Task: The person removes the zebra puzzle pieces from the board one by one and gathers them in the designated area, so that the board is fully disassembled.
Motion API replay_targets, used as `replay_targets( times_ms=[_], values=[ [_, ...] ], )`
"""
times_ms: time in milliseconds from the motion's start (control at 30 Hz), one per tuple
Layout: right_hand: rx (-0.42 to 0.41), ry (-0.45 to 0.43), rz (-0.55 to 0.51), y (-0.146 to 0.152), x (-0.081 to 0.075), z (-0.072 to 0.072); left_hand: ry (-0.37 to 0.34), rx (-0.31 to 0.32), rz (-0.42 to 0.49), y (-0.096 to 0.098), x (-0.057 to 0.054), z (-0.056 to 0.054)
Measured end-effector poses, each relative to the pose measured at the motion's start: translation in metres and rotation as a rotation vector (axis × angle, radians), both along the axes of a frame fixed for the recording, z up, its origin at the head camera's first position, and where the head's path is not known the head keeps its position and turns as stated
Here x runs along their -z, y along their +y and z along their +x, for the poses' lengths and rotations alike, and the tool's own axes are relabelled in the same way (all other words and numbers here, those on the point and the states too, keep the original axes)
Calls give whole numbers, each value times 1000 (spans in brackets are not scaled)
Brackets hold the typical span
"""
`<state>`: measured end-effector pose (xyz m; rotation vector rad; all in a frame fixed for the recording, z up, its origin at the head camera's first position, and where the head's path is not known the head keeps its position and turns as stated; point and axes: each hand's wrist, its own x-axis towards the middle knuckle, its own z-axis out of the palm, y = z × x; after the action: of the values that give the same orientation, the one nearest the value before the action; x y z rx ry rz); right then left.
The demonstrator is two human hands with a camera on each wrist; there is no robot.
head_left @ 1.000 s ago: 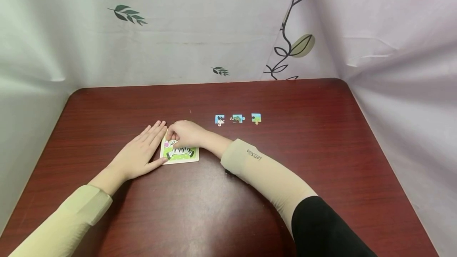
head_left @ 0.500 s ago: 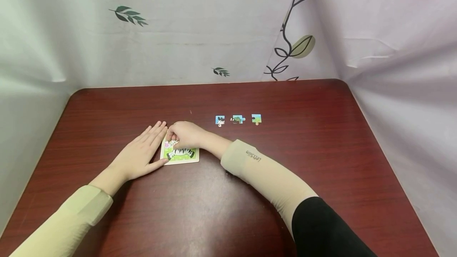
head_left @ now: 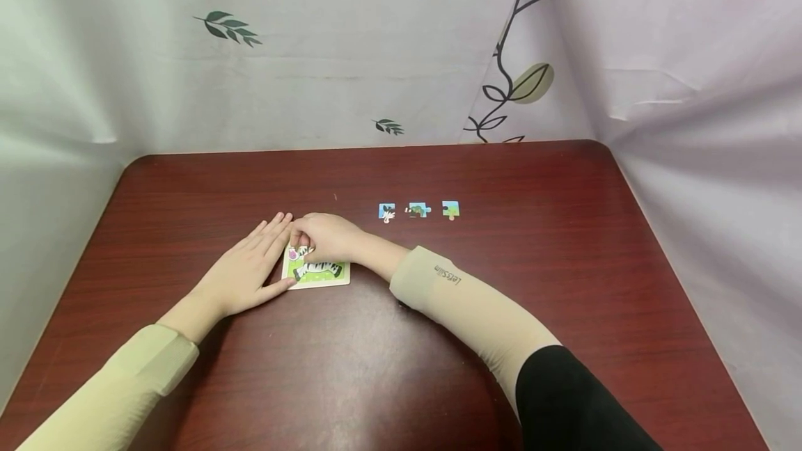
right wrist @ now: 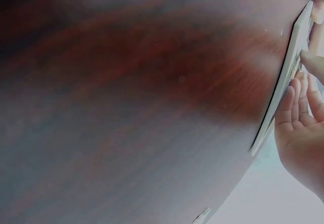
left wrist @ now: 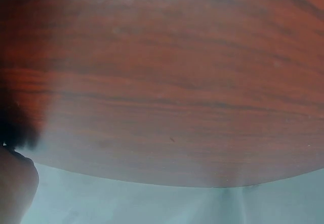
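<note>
A small puzzle board (head_left: 326,275) with a zebra picture on green lies left of the table's middle. My left hand (head_left: 237,275) lies flat beside it, fingers straight, the thumb tip at the lower left corner. Over the board's upper part my right hand (head_left: 328,236) bends its fingers down at the upper left corner, pinching a puzzle piece that they mostly hide. In the right wrist view, the right hand (right wrist: 304,127) is close against the pale board (right wrist: 276,92), seen from its edge. The left wrist view shows only a bit of the left hand (left wrist: 15,183).
Behind and right of the board, three loose puzzle pieces lie in a row: one with black and white shapes (head_left: 386,212), one with a green bush (head_left: 418,210), and one blue and green (head_left: 450,209). White curtains (head_left: 313,54) surround the dark red table (head_left: 532,228).
Almost nothing differs. My right fingers shift very slightly at the board's upper left corner, while the left hand stays in place.
</note>
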<state>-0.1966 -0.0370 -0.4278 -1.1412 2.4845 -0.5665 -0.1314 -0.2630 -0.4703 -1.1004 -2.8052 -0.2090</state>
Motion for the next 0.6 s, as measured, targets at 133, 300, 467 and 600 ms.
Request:
replay_targets(
  times_ms=[133, 300, 467, 600],
  values=[
    [-8, 9, -16, 1, 0, 0, 7, -1, -2, -1, 1, 0],
    [-34, 3, -83, 3, -1, -1, 14, 5, 1, -2, 2, 0],
    [-42, -42, -152, 4, -1, -3, 17, 5, 4, -1, 1, 0],
    [-35, -92, -194, 5, -1, -5, 13, 4, 0, -1, 0, 0]
  ],
)
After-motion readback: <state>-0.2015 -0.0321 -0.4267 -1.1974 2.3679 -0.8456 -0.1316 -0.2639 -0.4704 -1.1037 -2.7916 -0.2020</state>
